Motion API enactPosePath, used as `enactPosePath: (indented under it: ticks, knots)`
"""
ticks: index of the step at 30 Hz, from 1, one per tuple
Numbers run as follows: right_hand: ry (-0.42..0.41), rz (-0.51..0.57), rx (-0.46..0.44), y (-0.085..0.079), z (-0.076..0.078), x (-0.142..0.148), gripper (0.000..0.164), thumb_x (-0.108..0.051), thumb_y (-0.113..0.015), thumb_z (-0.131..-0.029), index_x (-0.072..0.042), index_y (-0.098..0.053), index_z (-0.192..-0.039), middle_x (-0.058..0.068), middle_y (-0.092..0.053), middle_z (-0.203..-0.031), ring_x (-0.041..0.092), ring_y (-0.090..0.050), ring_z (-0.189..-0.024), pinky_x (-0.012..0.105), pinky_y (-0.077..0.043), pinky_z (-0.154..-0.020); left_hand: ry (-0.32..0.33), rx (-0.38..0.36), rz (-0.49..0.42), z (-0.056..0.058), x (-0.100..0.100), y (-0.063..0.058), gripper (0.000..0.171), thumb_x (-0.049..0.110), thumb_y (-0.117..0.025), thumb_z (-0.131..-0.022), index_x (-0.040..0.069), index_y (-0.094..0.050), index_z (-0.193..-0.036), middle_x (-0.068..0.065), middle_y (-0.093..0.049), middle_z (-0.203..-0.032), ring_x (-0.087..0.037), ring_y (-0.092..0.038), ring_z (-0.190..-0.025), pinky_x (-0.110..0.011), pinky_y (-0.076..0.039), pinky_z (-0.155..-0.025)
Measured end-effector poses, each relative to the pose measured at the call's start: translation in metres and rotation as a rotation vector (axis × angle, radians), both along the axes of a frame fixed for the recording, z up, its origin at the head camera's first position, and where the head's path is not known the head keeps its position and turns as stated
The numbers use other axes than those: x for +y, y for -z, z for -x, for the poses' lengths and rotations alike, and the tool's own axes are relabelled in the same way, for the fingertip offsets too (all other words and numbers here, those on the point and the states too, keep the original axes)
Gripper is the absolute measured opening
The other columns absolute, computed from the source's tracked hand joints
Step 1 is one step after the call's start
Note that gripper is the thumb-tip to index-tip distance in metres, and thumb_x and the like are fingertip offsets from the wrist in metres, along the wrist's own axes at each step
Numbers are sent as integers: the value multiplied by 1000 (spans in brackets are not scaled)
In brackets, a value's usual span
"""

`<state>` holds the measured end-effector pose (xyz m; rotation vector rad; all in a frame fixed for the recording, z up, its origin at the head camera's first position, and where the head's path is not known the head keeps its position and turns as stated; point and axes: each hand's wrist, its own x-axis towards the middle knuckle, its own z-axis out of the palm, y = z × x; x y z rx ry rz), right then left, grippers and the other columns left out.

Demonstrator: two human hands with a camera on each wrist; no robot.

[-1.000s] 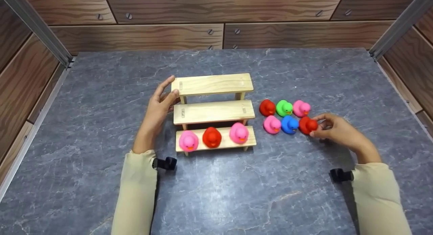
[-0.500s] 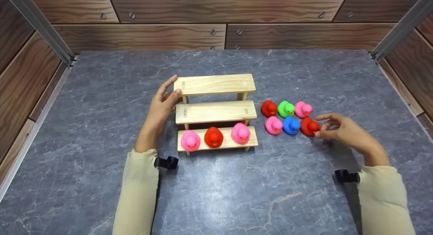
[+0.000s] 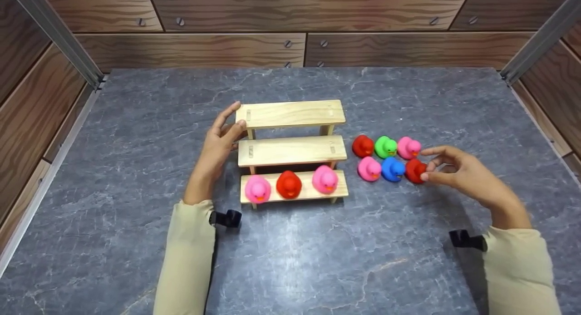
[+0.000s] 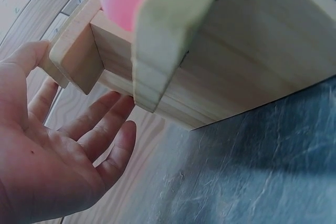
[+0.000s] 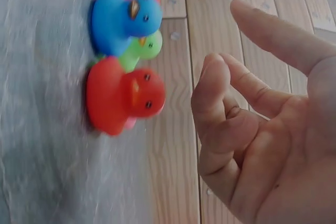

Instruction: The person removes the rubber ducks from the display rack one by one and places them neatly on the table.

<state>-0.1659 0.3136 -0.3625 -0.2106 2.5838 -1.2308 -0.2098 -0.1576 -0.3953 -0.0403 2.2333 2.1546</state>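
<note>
A three-step wooden display stand (image 3: 290, 114) stands mid-table. On its lowest step sit a pink rubber duck (image 3: 258, 189), a red duck (image 3: 289, 184) and another pink duck (image 3: 325, 179). My left hand (image 3: 217, 145) holds the top step's left end between thumb and fingers; other fingers reach behind the side in the left wrist view. Right of the stand, my right hand (image 3: 474, 176) hovers beside a red duck (image 5: 123, 95), holding nothing. In the right wrist view a gap separates the fingers from this duck, thumb and index apart.
Beside that red duck are a blue duck (image 3: 393, 169) and a pink duck (image 3: 369, 169). Behind them stand a red duck (image 3: 363, 146), a green duck (image 3: 386, 147) and a pink duck (image 3: 409, 148). Wood-patterned walls (image 3: 236, 11) enclose the grey marbled table (image 3: 317, 269).
My right hand has let go of the front-row red duck and drawn slightly away to the right. The left hand stays on the stand, and the head view has shifted a little.
</note>
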Motion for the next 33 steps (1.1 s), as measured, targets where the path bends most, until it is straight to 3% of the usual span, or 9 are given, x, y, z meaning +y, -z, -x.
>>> enactPosePath:
  ticks: [6, 12, 24, 33]
  knots:
    - [-39, 102, 37, -1, -5, -15, 42, -12, -71, -87, -14, -53, -125, -3, -57, -93, 7, -63, -79, 22, -53, -70, -1, 0, -18, 0, 1, 0, 55, 31, -57, -96, 29, -38, -148, -17, -53, -138, -32, -58, -122, -41, -44, -92]
    - [-57, 193, 65, 0, -10, -34, 40, -6, -71, -86, -13, -56, -122, -4, -57, -90, 4, -62, -78, 19, -54, -70, 14, 6, -29, 1, 1, 0, 55, 29, -55, -97, 27, -36, -149, -18, -52, -138, -33, -56, -123, -43, -45, -95]
    - [-90, 134, 101, -4, -18, -63, 50, -12, -71, -88, 1, -49, -131, 5, -53, -96, 9, -59, -75, 22, -51, -68, -7, 19, -10, 0, 3, 1, 52, 26, -55, -98, 25, -38, -147, -19, -56, -133, -33, -59, -120, -39, -47, -88]
    - [-139, 159, 93, -3, -20, -82, 49, -10, -72, -86, 1, -51, -129, 9, -54, -96, 10, -59, -72, 21, -49, -63, 4, 57, -2, 0, 6, -4, 45, 22, -49, -100, 19, -43, -144, -22, -57, -129, -38, -57, -121, -37, -49, -85]
